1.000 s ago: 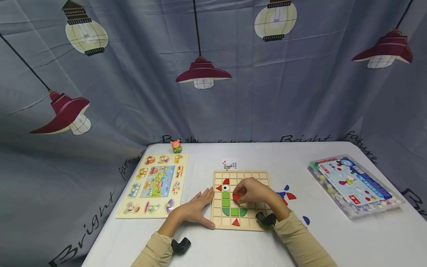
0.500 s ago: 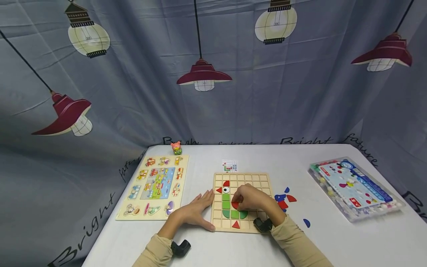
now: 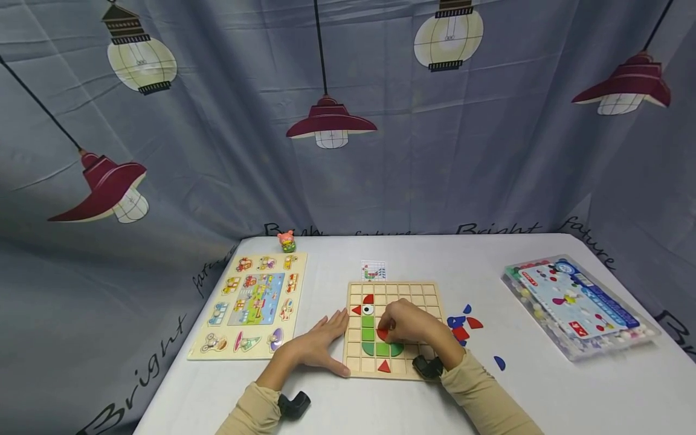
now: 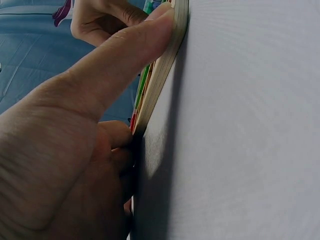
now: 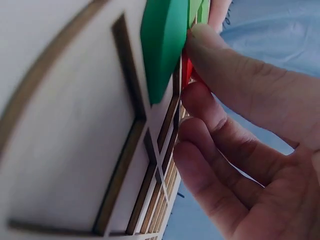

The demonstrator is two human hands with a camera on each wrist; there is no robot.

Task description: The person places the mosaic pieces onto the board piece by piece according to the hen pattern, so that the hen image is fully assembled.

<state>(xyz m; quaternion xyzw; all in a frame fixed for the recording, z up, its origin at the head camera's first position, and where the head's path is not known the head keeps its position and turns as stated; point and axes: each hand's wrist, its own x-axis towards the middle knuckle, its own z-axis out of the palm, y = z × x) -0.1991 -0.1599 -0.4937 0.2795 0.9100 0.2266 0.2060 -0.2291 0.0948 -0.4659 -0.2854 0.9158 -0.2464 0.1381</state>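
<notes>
My right hand (image 3: 411, 324) is over the middle of a wooden grid board (image 3: 403, 366). Thumb and forefinger pinch a red piece (image 3: 382, 334) with a curved edge, low at a cell. In the right wrist view the red piece (image 5: 187, 67) is mostly hidden by the thumb, beside a dark green piece (image 5: 162, 47). Light green squares (image 3: 368, 321), an eye piece (image 3: 368, 309) and a red triangle (image 3: 383, 366) lie in other cells. Along the board's left edge rests my left hand (image 3: 315, 350), fingers extended and thumb at the near corner, as the left wrist view shows too.
Loose blue and red pieces (image 3: 460, 333) lie right of the board, with a blue half-round (image 3: 499, 363) nearer. A pattern card (image 3: 373, 270) lies behind it. A picture puzzle (image 3: 296, 302) and a small figurine (image 3: 287, 241) are left; a clear plastic case (image 3: 579, 305) is right.
My right hand has moved slightly toward me with the red piece, from beside the upper green squares down to just above the lower green row. The left hand has stayed at the board's edge.
</notes>
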